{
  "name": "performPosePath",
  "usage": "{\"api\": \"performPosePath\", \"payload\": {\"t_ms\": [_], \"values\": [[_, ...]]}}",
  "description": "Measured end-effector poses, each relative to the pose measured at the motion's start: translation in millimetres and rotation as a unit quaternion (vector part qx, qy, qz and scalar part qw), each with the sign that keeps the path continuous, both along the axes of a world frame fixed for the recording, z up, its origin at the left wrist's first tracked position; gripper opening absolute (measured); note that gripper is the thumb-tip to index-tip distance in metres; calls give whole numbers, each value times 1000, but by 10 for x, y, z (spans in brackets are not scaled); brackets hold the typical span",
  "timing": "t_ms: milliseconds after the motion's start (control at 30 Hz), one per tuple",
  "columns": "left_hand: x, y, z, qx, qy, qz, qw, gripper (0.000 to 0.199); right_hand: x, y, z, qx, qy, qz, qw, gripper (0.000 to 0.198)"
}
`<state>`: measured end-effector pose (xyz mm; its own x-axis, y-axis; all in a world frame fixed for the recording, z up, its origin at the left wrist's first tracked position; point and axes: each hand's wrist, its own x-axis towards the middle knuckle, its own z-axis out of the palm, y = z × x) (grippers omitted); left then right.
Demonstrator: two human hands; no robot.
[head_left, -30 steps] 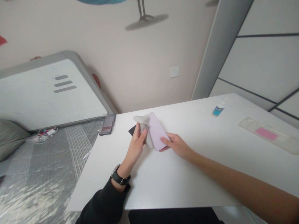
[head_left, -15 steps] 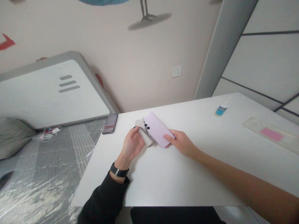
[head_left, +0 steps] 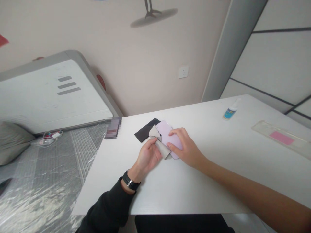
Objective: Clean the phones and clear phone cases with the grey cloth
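My left hand [head_left: 148, 157], with a black watch on its wrist, grips a light grey cloth [head_left: 162, 147] between thumb and fingers. One part of the cloth lies over the camera end of a lilac smartphone [head_left: 166, 131]. My right hand [head_left: 187, 145] holds this phone near its lower right part, with the thumb and forefinger on its back; its other fingers are partly hidden. Just behind the cloth, a dark flat rectangular panel [head_left: 145, 130] lies on the white table [head_left: 184, 187], partly covered by the cloth and phone.
A pixelated object [head_left: 113, 128] sits at the table's left edge. On the right stand a small bottle with a blue label [head_left: 230, 112] and a clear tray [head_left: 261, 125] with a pink piece [head_left: 282, 137]. A wall socket [head_left: 183, 72] is behind the table.
The lilac phone has come lower and to the right, and my right forefinger now rests on its back. My left hand and the cloth have shifted right, and the dark panel has come into view.
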<state>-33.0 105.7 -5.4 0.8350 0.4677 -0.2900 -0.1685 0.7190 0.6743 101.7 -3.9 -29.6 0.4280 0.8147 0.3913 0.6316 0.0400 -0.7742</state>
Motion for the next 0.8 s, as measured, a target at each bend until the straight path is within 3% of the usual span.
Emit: {"api": "performPosePath", "payload": {"t_ms": [267,600,700,800], "values": [[31,-86,-45,-5,-8,-39,999,27,-18,-21,69,-28,44,9,999,11],[30,-167,-166,17,-28,-102,994,34,18,30,-44,-12,155,14,988,20],[9,-140,-177,13,-14,-121,992,30,59,50,-36,-13,244,28,969,20],[-3,-106,-170,16,15,-125,992,32,90,43,40,-18,403,51,914,23]]}}
